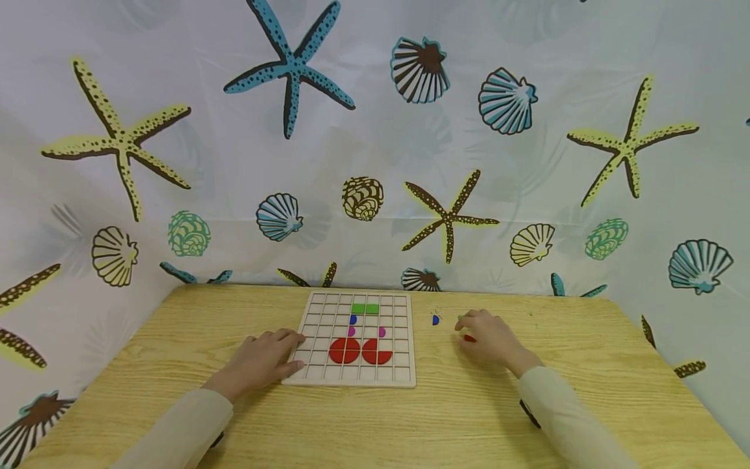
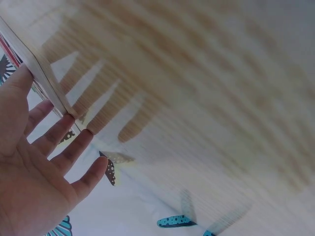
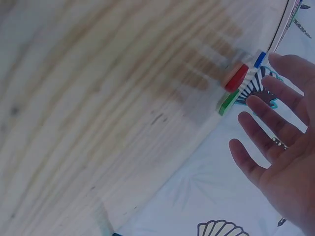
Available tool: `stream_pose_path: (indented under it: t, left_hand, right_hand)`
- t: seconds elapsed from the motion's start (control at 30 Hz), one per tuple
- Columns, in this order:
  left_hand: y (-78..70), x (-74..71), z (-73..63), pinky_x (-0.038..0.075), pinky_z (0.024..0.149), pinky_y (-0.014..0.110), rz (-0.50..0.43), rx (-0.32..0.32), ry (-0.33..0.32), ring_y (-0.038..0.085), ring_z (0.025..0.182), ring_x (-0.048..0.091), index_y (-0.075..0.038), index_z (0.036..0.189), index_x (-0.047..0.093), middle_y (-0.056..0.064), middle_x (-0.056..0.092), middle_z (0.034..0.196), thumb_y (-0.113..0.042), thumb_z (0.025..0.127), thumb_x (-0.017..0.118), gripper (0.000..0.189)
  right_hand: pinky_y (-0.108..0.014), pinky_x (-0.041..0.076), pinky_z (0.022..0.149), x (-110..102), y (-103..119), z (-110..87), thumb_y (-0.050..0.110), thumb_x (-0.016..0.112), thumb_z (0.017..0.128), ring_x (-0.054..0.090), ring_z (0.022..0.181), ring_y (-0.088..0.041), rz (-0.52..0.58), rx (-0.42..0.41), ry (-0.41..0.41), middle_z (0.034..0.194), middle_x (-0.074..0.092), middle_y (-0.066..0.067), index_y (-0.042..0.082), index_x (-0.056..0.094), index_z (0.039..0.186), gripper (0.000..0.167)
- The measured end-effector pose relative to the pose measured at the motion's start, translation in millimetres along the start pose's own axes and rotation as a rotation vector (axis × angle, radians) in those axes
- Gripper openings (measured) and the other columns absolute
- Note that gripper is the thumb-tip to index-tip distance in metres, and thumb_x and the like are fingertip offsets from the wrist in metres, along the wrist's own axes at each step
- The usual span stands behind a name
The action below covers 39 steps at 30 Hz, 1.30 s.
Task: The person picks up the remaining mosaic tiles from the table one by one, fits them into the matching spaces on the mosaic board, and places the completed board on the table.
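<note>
My left hand [image 1: 263, 359] rests at the left edge of a white gridded board [image 1: 402, 374], thumb and fingertips on its rim. Its fingers are fairly straight in the left wrist view. On the board lie two green squares [image 1: 359, 309], a blue half-circle [image 1: 353, 320], two pink half-circles [image 1: 382, 332], a full red circle [image 1: 344, 350] and a three-quarter red circle [image 1: 375, 352]. To the right of the board, my right hand [image 1: 491, 339] hovers, fingers spread and holding nothing, over a red piece [image 3: 236, 77] and a green piece [image 3: 228, 103].
A small blue half-circle [image 1: 435, 320] lies on the wooden table [image 1: 363, 423] between the board and my right hand. Behind and beside the table hangs a white cloth [image 1: 363, 260] printed with starfish and shells.
</note>
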<state>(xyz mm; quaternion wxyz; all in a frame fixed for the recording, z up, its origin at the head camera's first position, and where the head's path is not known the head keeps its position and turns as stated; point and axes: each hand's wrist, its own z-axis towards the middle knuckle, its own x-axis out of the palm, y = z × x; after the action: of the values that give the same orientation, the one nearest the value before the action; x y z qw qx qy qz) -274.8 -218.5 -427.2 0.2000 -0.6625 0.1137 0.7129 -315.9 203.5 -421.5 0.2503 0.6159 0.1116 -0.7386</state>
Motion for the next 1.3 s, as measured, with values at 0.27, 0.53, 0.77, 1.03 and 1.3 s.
stream_pose_path:
  t: [0.27, 0.53, 0.77, 1.03, 1.3]
  left_hand:
    - [1.6, 2.1, 0.2, 0.04, 0.082, 0.06, 0.001, 0.001, -0.007, 0.035, 0.11, 0.053, -0.014, 0.126, 0.052, 0.008, 0.053, 0.127, -0.042, 0.088, 0.056, 0.048]
    - [2.4, 1.8, -0.5, 0.041, 0.082, 0.059, -0.003, 0.004, -0.006, 0.036, 0.111, 0.052, -0.014, 0.127, 0.052, 0.008, 0.053, 0.128, -0.042, 0.088, 0.056, 0.048]
    - [2.7, 1.9, -0.5, 0.041, 0.082, 0.059, -0.008, 0.01, -0.007, 0.036, 0.111, 0.052, -0.014, 0.127, 0.052, 0.009, 0.053, 0.128, -0.041, 0.088, 0.056, 0.048]
    - [2.1, 2.4, -1.1, 0.04, 0.082, 0.06, -0.017, 0.002, -0.012, 0.036, 0.111, 0.052, -0.014, 0.127, 0.052, 0.01, 0.052, 0.129, -0.041, 0.089, 0.056, 0.048]
    - [0.5, 0.4, -1.2, 0.04, 0.083, 0.061, -0.017, -0.004, -0.004, 0.037, 0.111, 0.052, -0.013, 0.127, 0.052, 0.01, 0.052, 0.129, -0.04, 0.089, 0.056, 0.047]
  right_hand:
    - [-0.046, 0.048, 0.079, -1, -8, -6.3, 0.018, 0.067, 0.082, 0.057, 0.096, -0.029, -0.005, 0.039, 0.041, 0.103, 0.063, -0.009, 0.007, 0.068, 0.1, 0.021]
    - [-0.042, 0.048, 0.072, 2, -14, -9.5, 0.019, 0.07, 0.08, 0.057, 0.088, -0.026, 0.001, 0.057, 0.053, 0.098, 0.062, -0.008, 0.007, 0.067, 0.098, 0.021]
    - [-0.043, 0.049, 0.07, 9, -23, -10.8, 0.021, 0.068, 0.082, 0.057, 0.087, -0.029, 0.027, -0.001, 0.003, 0.098, 0.061, -0.01, 0.006, 0.067, 0.095, 0.02]
    - [-0.043, 0.049, 0.07, 3, -15, -11.2, 0.016, 0.069, 0.081, 0.057, 0.087, -0.028, 0.039, 0.049, 0.029, 0.098, 0.061, -0.01, 0.006, 0.067, 0.093, 0.016]
    - [-0.04, 0.048, 0.069, 1, -13, -10.0, 0.019, 0.069, 0.081, 0.056, 0.085, -0.022, 0.032, 0.07, 0.049, 0.095, 0.06, -0.005, 0.008, 0.066, 0.093, 0.016]
